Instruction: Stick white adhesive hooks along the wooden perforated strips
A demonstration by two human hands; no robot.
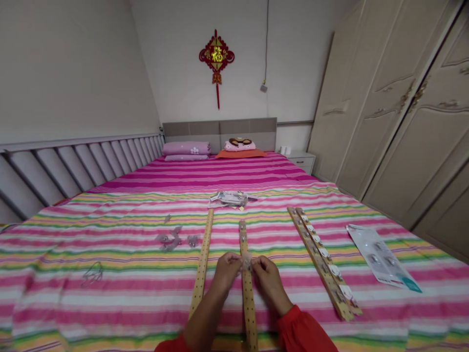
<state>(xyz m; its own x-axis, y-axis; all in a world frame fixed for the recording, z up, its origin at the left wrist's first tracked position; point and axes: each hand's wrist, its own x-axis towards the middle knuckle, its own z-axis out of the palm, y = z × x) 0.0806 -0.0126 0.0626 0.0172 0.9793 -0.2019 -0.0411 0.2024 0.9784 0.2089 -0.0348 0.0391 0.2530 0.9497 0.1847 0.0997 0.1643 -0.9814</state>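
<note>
My left hand (227,269) and my right hand (266,276) meet over the middle wooden strip (249,303), which has rows of holes. Between my fingertips is a small clear plastic piece (246,260), pinched from both sides. Two small metallic pieces sit on the strip's far end, beyond my hands. Another holed strip (202,266) lies bare to the left, partly behind my left forearm. To the right, two strips side by side (322,264) carry rows of small pieces, some with white round parts.
Small clear packets (170,239) and a thin wire coil (93,274) lie at left. Beyond the strips is a plastic-wrapped bundle (232,198). A blister card (383,256) rests at right on the striped bedspread (146,303). Folded bedding (186,149) lies by the headboard.
</note>
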